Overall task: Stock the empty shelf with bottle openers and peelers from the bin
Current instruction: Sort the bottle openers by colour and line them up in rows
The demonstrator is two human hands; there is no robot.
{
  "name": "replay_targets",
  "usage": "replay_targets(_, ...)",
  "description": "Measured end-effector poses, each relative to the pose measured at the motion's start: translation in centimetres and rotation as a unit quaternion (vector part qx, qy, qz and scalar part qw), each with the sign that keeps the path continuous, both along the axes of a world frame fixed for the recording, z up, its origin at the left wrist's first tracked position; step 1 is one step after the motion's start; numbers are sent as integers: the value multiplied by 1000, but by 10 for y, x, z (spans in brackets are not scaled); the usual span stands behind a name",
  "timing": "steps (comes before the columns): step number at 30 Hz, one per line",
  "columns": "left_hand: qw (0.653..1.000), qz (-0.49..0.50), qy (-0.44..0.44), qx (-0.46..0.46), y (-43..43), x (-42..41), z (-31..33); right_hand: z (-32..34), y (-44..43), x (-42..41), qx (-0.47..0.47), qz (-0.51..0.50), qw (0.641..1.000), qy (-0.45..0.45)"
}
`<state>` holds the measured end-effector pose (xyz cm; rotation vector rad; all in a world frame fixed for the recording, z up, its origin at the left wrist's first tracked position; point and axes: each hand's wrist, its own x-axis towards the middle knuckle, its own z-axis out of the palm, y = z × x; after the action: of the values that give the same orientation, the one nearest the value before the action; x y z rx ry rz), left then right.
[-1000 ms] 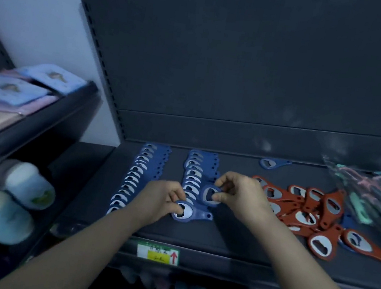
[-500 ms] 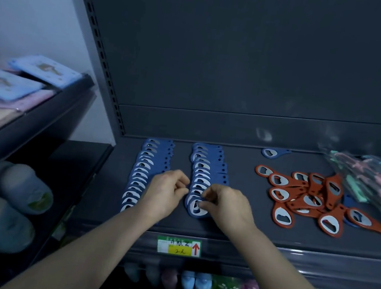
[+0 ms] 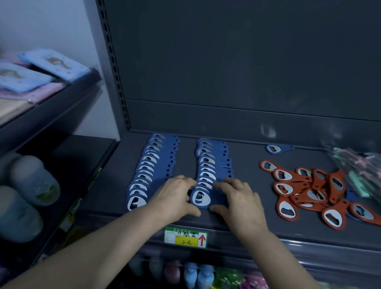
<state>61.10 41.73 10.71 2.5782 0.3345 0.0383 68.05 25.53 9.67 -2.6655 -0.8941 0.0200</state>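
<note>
Both hands flank the front end of the second blue row on the shelf [image 3: 307,232], and the row runs front to back. The front blue opener [image 3: 200,196] lies between them, head left, handle pointing right under the right hand [image 3: 241,202], whose fingers lie spread and relaxed on the handles. The left hand [image 3: 175,196] has bent fingers at the opener's left rim - pinch or nudge, cannot tell. The loose red openers [image 3: 313,195] lie nearer the right hand.

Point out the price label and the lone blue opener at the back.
price label [image 3: 185,237], head view, on its middle.
lone blue opener [image 3: 284,148], head view, on its blue handle.
</note>
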Motion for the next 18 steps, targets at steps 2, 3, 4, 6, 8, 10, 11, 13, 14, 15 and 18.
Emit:
replay_targets(2,1000,14,-12,-7,-4,1,-1,0,0,2,-4,5,1000,5)
replay_targets(3,1000,19,-18,-4,-5,2,-3,0,-1,4,-4,8,1000,9)
replay_targets(4,999,24,-23,3,-7,3,-4,-1,-1,6,-2,12,1000,14)
replay_targets(6,999,33,-27,12,-9,5,-6,0,-1,10,-2,19,1000,19)
replay_targets(8,999,37,-25,20,-11,7,-6,3,0,14,-8,26,999,20)
replay_targets(10,998,41,-33,26,-12,11,-1,5,-1,16,-12,31,999,14)
replay_targets(11,998,42,-45,26,-12,14,2,7,-3,18,-12,31,999,9)
replay_targets(13,996,40,-71,25,-14,26,8,10,-11,24,-14,26,1000,-2)
replay_targets(14,996,37,-78,25,-17,33,10,12,-17,29,-19,22,1000,-6)
replay_targets(15,996,32,-82,22,-21,42,13,13,-23,34,-25,18,999,-10)
replay_targets(18,997,13,-72,29,-40,75,15,19,-46,55,-24,3,1000,-13)
